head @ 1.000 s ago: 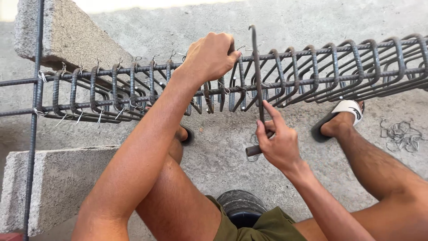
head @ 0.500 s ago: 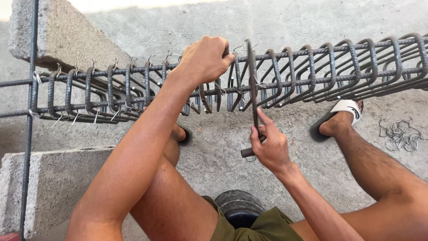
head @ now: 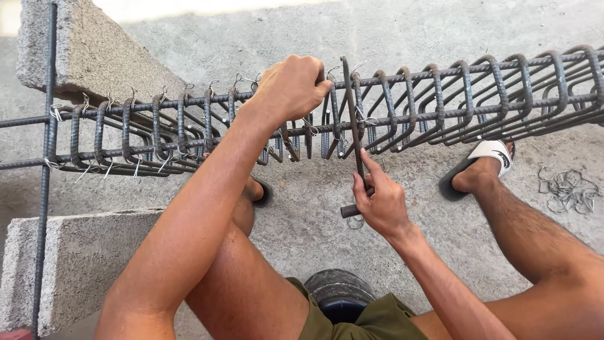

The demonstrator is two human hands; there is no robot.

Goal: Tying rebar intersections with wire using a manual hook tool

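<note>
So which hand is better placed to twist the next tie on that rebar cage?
Probably the right hand: it already grips the hooked tying tool, whose tip sits among the stirrups. The left hand is clamped on the cage's top bar, steadying it.

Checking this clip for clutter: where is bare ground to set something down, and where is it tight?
Bare concrete floor lies beyond the rebar cage, and also between the right hand and the sandalled foot. Crowded: the loose wire ties at far right, and the cage where the left hand grips.
</note>
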